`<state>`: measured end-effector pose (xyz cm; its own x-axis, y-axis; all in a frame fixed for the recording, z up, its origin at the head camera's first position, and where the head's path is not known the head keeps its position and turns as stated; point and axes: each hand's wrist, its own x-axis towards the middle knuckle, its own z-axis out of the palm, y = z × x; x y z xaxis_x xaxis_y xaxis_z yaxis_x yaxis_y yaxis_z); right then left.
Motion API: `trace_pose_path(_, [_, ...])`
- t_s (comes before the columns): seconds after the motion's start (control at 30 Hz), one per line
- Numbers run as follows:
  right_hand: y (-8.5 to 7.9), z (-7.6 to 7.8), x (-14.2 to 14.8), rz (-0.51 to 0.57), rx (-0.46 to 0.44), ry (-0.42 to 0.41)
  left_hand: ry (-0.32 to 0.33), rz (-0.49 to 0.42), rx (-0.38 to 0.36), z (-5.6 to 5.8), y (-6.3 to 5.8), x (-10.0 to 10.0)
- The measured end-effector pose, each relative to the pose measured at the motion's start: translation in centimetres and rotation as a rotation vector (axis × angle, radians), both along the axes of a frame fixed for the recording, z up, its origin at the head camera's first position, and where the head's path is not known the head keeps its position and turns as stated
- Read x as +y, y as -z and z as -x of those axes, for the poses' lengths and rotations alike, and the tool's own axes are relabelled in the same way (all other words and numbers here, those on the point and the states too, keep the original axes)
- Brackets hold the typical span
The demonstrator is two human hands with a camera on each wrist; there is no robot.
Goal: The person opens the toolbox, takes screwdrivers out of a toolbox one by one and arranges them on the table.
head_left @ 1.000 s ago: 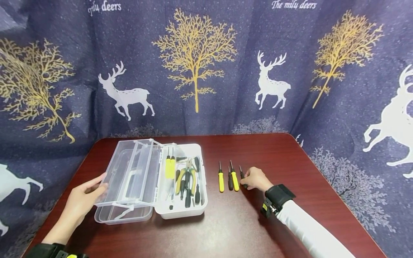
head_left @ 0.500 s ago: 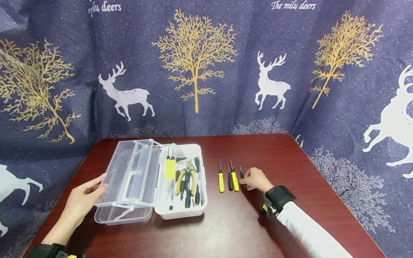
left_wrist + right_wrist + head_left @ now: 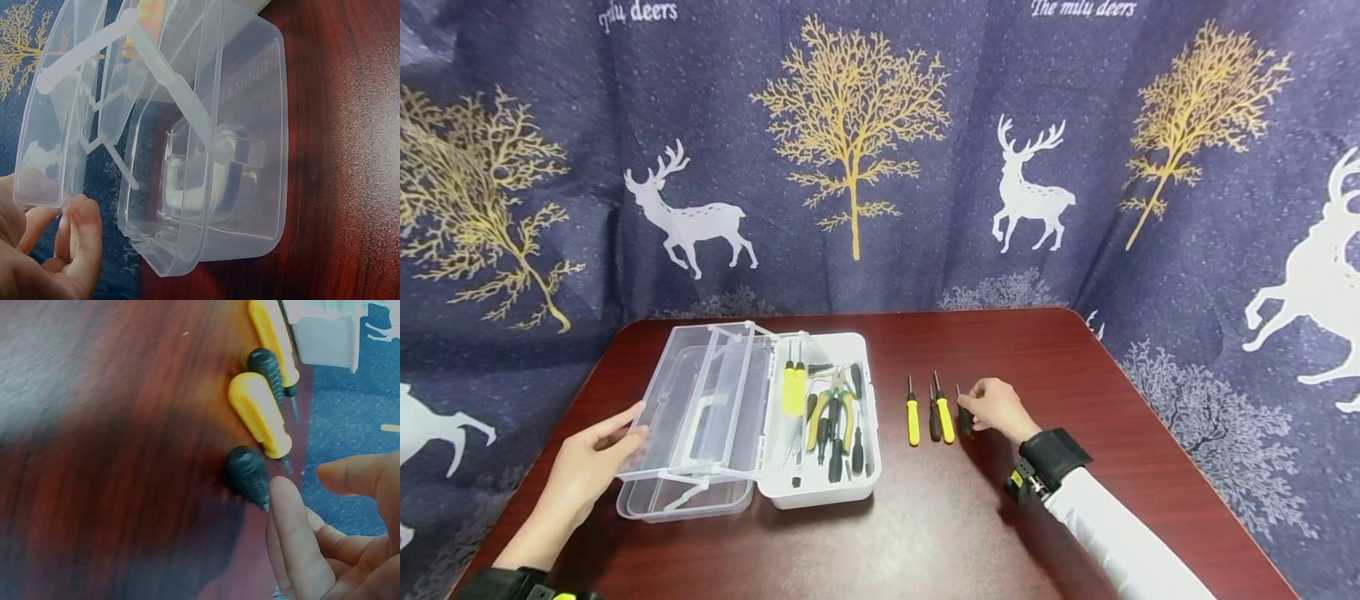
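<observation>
Screwdrivers (image 3: 913, 423), two yellow and two black, lie side by side on the table (image 3: 940, 525), right of a white toolbox (image 3: 820, 500). The right hand (image 3: 998, 407) is at the black screwdriver (image 3: 966, 422) farthest to the right. From the head, its thumb and finger look almost joined over that tool; the right wrist view shows them apart, with one fingertip (image 3: 284, 487) right by the narrow end of the black handle. Whether it touches cannot be told. The same close view shows the handle's rounded butt and the yellow handle just beside it.

The left hand (image 3: 591, 462) pinches the outer edge of a raised clear tray (image 3: 677, 400). The head view shows little of that hold, whereas the left wrist view shows the tray's corner between the thumb side and the bent fingers. It also brings out the link arms (image 3: 172, 84) and, on the clear lid (image 3: 262, 206), a row of printed marks. Only the head view shows most of the box's contents: pliers (image 3: 815, 427) among darker tools, and two yellow-handled ones (image 3: 793, 392) along the left side.
</observation>
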<state>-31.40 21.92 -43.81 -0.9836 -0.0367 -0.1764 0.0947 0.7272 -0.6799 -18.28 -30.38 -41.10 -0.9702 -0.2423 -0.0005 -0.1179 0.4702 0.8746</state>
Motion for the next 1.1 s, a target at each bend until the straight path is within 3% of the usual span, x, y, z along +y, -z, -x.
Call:
trace_pose_path(0.17, [-0.9, -0.2, -1.3, 0.004, 0.046, -0.03, -0.005, 0.016, 0.0, -0.1, 0.0, 0.0])
trace_pose_path(0.53, [-1.7, -0.9, -6.3, 0.123, 0.117, -0.135, -0.006, 0.019, 0.011, -0.1, -0.1, 0.2])
trace_pose_path(0.87, [-2.0, -1.6, -11.7, 0.219, 0.086, -0.219, -0.016, 0.013, -0.005, -0.2, -0.1, 0.2])
trace_pose_path(1.1, [-1.5, -1.6, -13.4, 0.121, 0.175, -0.232, -0.018, 0.012, -0.009, -0.1, 0.0, 0.2])
